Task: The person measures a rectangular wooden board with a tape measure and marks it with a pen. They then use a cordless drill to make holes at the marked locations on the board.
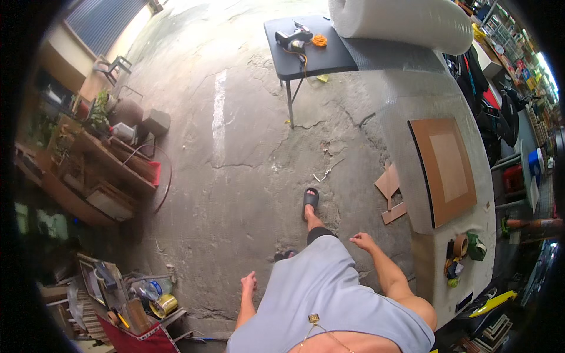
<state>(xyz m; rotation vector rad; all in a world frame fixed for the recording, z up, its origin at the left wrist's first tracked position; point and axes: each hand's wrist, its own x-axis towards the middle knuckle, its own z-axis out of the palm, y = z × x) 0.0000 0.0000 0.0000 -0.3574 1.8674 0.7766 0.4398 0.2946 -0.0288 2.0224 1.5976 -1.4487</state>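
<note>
- Board [449,170]: it lies flat on the pale table [472,276] to my right, brown, with a lighter rectangle in its middle and a dark edge along its left side. I touch it with neither hand.
- My right hand [364,240] is clearly the nearer one. From there, the board lies forward and to the right, its closest corner a little ahead of my fingers and off to the side.
- The board's long axis runs mostly away from me, the far end leaning slightly left, so its long left side is what faces my right arm.
- That right hand hangs free beside my thigh, fingers loosely curled, gripping nothing that I can see.
- My left hand [249,281] hangs on the other side of my body, well apart from the board. Its fingers are partly bent and I see nothing in them.
- Below and just ahead of my right hand, brown scraps [394,213] lie on the floor, left of the table's edge.
- Nearer me than the board, on the same table, sit a brown tape roll [461,245] and a green dispenser [477,248] beside it.
- Beyond the board, clear wrap covers the table and a thick white roll [400,25] rests at the far end, next to a black table [294,70] with a power tool [291,40] and an orange cord [319,40].
</note>
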